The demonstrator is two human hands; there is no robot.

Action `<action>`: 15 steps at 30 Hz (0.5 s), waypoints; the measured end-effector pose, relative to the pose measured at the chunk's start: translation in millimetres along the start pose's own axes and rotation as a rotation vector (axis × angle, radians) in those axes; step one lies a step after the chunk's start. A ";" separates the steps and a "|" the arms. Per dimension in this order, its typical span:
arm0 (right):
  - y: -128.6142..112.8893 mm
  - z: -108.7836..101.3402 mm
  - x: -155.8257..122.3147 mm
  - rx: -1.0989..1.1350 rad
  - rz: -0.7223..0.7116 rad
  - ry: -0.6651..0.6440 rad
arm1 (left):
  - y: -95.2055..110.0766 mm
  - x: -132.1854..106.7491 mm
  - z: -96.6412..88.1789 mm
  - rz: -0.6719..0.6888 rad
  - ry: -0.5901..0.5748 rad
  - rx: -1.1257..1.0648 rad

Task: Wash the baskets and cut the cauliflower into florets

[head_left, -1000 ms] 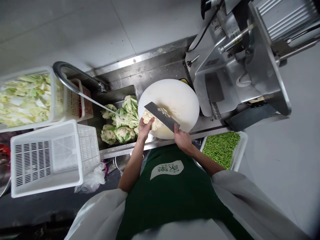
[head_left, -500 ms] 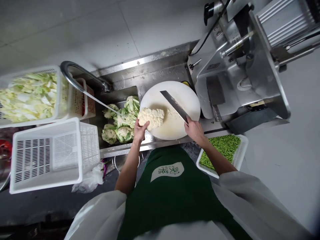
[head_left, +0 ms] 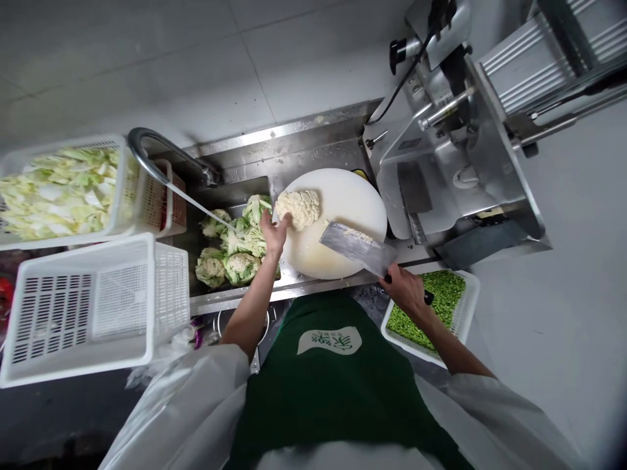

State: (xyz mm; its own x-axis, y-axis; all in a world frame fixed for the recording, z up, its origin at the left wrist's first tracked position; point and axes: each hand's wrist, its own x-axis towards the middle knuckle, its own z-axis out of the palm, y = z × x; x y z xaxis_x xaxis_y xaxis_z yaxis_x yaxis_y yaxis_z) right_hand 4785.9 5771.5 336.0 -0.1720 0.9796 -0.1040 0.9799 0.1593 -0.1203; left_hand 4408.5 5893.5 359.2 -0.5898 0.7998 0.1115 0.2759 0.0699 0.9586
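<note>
A trimmed white cauliflower head [head_left: 300, 207] rests on the left part of the round white cutting board [head_left: 350, 189]. At its left side is my left hand [head_left: 275, 234], thumb and fingers apart, with the thumb close against the florets; I cannot tell if it touches. My right hand [head_left: 406, 290] grips the handle of a cleaver [head_left: 356, 249]. The blade lies tilted nearly flat over the board's front right part, with pale cauliflower crumbs along its upper edge. Several leafy cauliflowers [head_left: 242, 267] sit in the sink left of the board.
Water runs from a curved faucet [head_left: 147, 163] into the sink. A crate of chopped cabbage [head_left: 59, 189] and a white plastic basket [head_left: 151, 294] stand left. A metal slicer [head_left: 470, 150] with another cleaver [head_left: 414, 189] on it stands right. Below is a basket of chopped greens [head_left: 443, 294].
My left hand has loosened from the cauliflower, which now sits farther back on the board. The cleaver has come toward me and turned flatter, with crumbs on it.
</note>
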 end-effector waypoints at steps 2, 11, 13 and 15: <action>1.8 3.5 -5.4 -0.026 -0.070 -0.002 | 13.3 -31.8 -1.1 0.344 -0.027 0.117; -24.7 -1.6 6.1 -0.062 -0.306 -0.103 | 10.6 -161.5 60.7 1.151 -1.098 0.746; -26.6 -6.0 9.4 -0.070 -0.311 -0.108 | -1.8 -155.0 60.3 1.076 -1.060 0.789; -22.4 -9.1 10.5 -0.073 -0.296 -0.101 | -12.2 -142.0 57.7 0.994 -1.026 0.783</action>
State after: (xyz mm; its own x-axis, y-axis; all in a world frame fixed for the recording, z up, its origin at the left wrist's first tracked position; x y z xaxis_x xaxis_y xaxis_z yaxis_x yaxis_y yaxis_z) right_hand 4763.1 5779.3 346.6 -0.4561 0.8730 -0.1726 0.8899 0.4474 -0.0887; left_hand 4532.7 5813.5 316.6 0.6827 0.7289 0.0516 0.7033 -0.6746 0.2241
